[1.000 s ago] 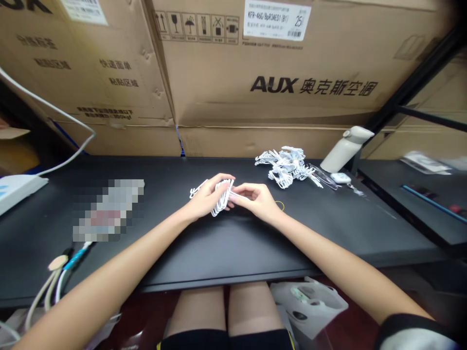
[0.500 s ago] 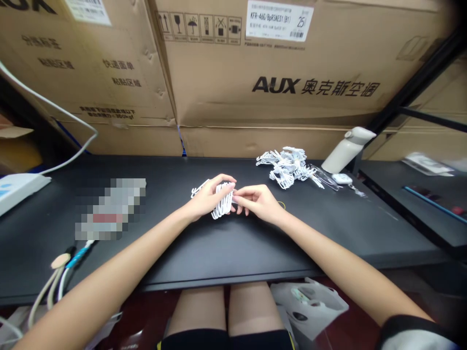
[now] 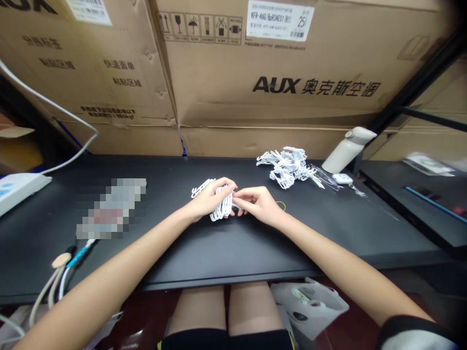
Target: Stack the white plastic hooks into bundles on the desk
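Bundle of slim white plastic-looking hooked pieces (image 3: 222,206) sits between two bare hands

The bundle lies inside the curl of the left hand (image 3: 204,200), its row of narrow rods side by side and facing the right hand (image 3: 260,204). The lower rod ends stick out below the left thumb. More white hooked ends (image 3: 202,187) show beyond the far side of the left hand; whether they belong to the same bundle cannot be told.

The left hand is bent around the bundle, thumb laid across its front and top, fingers mostly hidden behind it. The right hand is nearly closed, thumb and index finger pinched together right at the bundle's edge, the other fingers loosely curled beneath. A thin white sliver (image 3: 236,206) shows at these fingertips; whether it is a separate piece or part of the bundle is too small to tell.

Just beside the right wrist, on the matte black tabletop (image 3: 226,257), lies a thin yellow loop (image 3: 281,205). Farther out, beyond the right hand, rests a tangled heap of similar white hooked pieces (image 3: 286,165). Past that heap, to its right, are a cream-coloured cylindrical bottle (image 3: 341,154), leaning in view, and a small white rounded case (image 3: 342,179).
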`<state>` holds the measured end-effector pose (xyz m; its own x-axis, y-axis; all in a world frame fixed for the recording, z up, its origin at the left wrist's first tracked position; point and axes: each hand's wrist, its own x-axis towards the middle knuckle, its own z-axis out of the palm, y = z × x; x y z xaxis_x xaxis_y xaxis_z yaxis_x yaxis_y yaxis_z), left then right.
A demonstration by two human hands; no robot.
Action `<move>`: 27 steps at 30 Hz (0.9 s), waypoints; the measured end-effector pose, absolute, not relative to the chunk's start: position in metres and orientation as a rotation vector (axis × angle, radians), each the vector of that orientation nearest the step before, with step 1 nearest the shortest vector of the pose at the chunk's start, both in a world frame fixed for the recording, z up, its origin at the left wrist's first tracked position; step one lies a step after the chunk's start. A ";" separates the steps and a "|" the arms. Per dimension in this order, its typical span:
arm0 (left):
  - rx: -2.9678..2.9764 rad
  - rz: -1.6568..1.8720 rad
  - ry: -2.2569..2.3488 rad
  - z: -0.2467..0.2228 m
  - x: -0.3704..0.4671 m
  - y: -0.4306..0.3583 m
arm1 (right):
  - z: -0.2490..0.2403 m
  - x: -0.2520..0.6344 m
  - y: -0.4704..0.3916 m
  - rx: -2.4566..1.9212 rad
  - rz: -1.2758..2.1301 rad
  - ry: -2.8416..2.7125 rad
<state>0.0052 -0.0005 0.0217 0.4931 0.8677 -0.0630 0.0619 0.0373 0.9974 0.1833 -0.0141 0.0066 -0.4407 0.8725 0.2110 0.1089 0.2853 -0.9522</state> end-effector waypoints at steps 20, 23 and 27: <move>1.302 0.991 0.897 0.040 -0.011 0.014 | 0.006 0.180 -0.021 -0.927 0.763 -1.722; 1.136 1.174 0.942 0.049 -0.023 0.023 | 0.003 0.181 -0.009 -1.013 0.749 -1.656; 0.947 1.285 0.953 0.052 -0.031 0.030 | -0.001 0.171 0.008 -1.107 0.665 -1.920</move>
<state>-0.0310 0.0302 0.0523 0.0484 0.9980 -0.0395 -0.3274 0.0532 0.9434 0.1709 0.0081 -0.0014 -0.2929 0.8772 0.3804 0.4537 0.4777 -0.7523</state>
